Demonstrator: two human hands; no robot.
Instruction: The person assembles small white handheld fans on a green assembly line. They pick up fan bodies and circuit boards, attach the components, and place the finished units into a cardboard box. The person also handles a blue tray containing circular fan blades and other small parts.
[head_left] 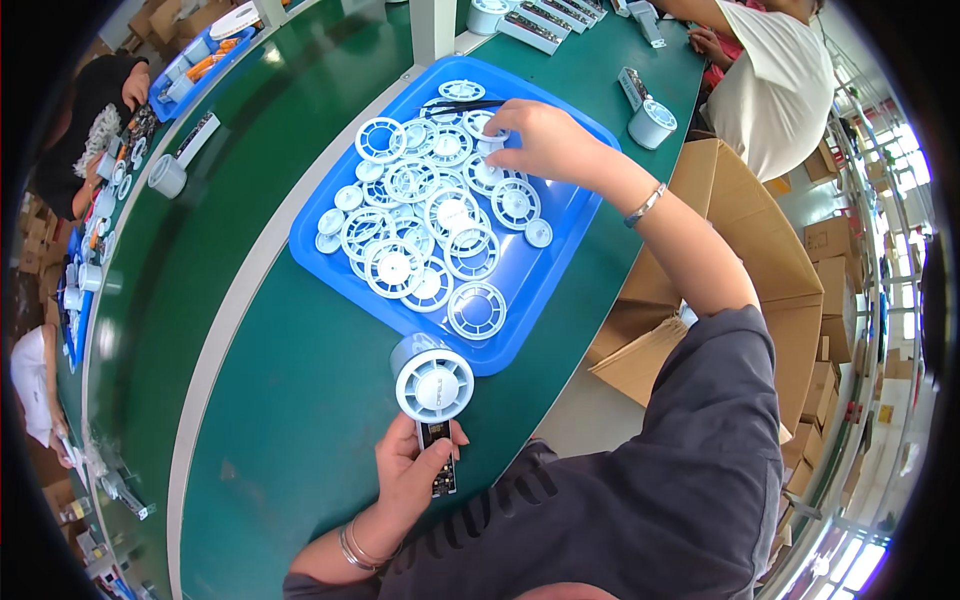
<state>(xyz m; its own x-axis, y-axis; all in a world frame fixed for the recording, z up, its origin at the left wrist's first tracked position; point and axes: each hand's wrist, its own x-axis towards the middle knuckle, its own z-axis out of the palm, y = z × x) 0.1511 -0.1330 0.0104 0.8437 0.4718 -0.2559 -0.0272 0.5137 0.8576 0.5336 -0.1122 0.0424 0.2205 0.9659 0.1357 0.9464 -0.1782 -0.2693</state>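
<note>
My left hand (408, 468) is closed around the handle of a pale blue handheld fan (435, 388). Its round slotted front faces up, and a dark circuit board (437, 470) shows along the handle beside my thumb. Over the far right part of a blue tray (555, 270), my right hand (535, 145) has thumb and forefinger apart above pale fan covers (483, 172). Black tweezers (462, 106) stretch left from beside its fingers; whether the hand touches them I cannot tell. Many ring-shaped covers (394, 267) and small round caps (538, 233) lie heaped in the tray.
An open cardboard box (725, 215) stands right of the green table (270, 420). Another fan (652, 122) lies beyond the tray, near a co-worker (770, 85). A grey rail (225, 335) divides the table from a green surface on the left, where a fan (168, 175) lies.
</note>
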